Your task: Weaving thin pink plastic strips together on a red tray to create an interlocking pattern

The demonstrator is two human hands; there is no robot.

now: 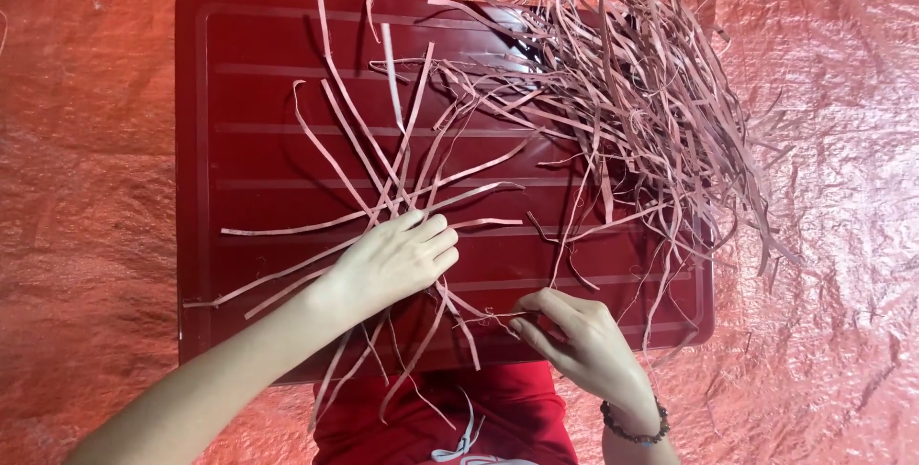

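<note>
One red tray (239,92) on a red woven sheet (86,188). One large tangled heap of strips (632,92) at the tray's upper right; individual count not resolvable. Roughly a dozen fanned strips (383,178) cross under the left hand (392,259), pressed flat, fingers together. Right hand (574,331) pinches a thin strip end (493,315). One beaded bracelet (632,430). Forearms cut off below.

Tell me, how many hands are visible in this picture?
2. The left hand presses flat on crossed strips over the red tray. The right hand, with a beaded bracelet, pinches a thin strip near the tray's front edge.
</note>
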